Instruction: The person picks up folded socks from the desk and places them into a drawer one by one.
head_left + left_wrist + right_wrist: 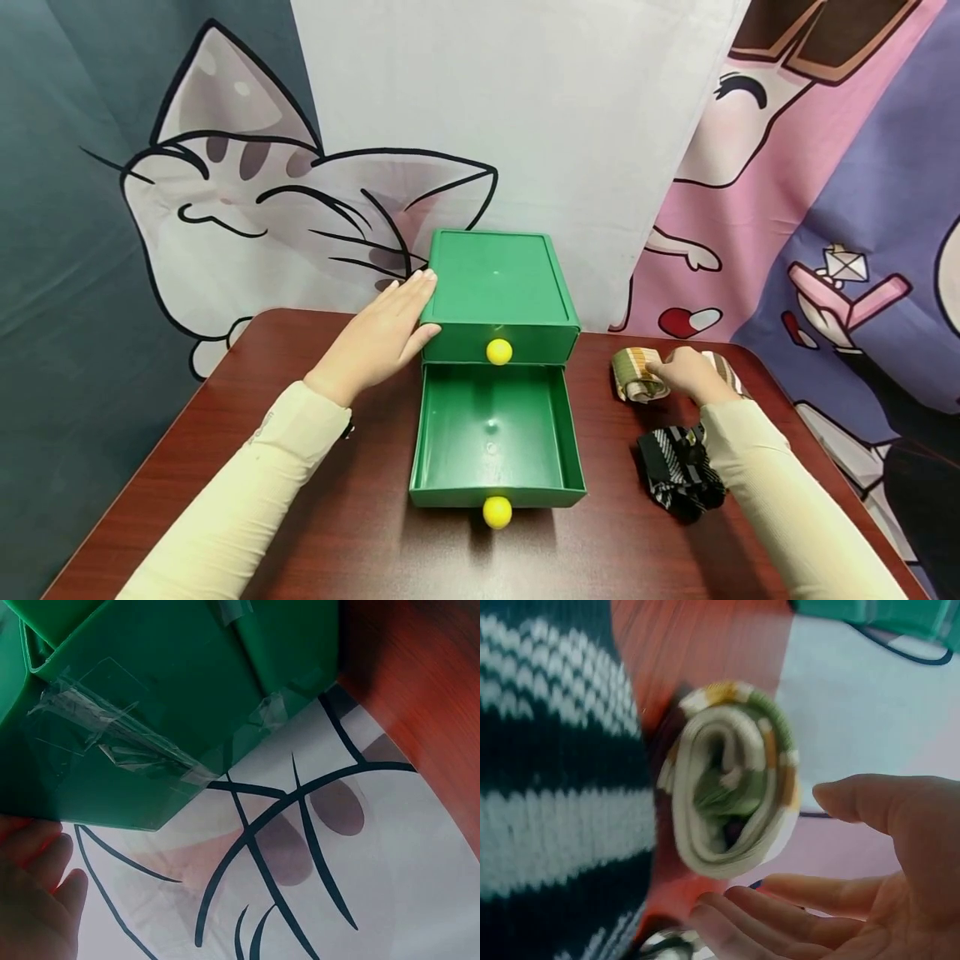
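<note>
A green two-drawer box [495, 279] with yellow knobs stands on the table, its lower drawer [491, 497] pulled out. My left hand [382, 329] rests against the box's upper left edge, fingers straight; in the left wrist view only its fingers [34, 851] show at the corner. At the right, my right hand [693, 375] reaches over a rolled sock [633, 375] striped in green, yellow and white. Its thumb and fingers are spread beside that roll [776, 750] in the right wrist view. Partly behind this hand lies a brown-and-white striped roll [726, 371].
A bundled black sock [678, 471] with white-grey patterning lies nearer me, below the right hand and beside the sleeve. The reddish-brown table [360, 533] ends at a printed cloth [562, 125] behind the box, with more cloth along both sides.
</note>
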### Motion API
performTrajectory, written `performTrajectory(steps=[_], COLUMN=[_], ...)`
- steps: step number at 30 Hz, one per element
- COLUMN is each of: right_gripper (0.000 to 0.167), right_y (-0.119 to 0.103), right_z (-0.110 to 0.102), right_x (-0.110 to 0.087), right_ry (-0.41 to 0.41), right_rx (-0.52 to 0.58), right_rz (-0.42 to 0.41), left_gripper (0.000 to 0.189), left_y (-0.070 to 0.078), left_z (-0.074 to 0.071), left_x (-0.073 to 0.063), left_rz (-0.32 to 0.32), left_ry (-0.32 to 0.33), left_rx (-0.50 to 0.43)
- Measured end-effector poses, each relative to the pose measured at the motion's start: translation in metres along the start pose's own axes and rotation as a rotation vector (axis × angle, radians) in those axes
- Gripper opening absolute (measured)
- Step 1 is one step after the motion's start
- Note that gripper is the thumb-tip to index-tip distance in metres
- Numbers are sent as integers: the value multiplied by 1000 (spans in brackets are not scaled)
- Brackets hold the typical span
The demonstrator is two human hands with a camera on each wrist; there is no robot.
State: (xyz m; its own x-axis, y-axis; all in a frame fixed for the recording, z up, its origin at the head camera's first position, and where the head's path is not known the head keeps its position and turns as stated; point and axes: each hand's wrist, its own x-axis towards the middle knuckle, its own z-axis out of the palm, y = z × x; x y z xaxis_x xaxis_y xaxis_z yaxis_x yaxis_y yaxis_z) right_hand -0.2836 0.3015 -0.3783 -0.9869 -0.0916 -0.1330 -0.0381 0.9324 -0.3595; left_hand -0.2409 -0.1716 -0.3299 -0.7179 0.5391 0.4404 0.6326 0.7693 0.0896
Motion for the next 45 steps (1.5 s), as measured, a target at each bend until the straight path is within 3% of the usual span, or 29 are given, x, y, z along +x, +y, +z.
performTrajectory(steps=[6,15,25,30,38,45], right_gripper=[42,61,41,39,39,30], right_y=[7,13,18,23,25,20], right_z=[5,14,21,26,33,34], right_x=[4,6,9,13,10,6], right_ry=[-88,-142,-113,-68,-70,-53], right_rx=[14,306,436,442,627,670], right_rz=[79,175,191,204,244,223], left_gripper=[67,67,66,66,65,65], left_y=[0,3,3,4,5,4], left_z=[0,-3,-3,-3,-4,-2], left_x=[0,2,1,1,0,1], left_rz=[6,10,11,13,0,-3], left_ry=[-2,0,6,8,-2,-2], left_rx=[7,8,7,6,4,6])
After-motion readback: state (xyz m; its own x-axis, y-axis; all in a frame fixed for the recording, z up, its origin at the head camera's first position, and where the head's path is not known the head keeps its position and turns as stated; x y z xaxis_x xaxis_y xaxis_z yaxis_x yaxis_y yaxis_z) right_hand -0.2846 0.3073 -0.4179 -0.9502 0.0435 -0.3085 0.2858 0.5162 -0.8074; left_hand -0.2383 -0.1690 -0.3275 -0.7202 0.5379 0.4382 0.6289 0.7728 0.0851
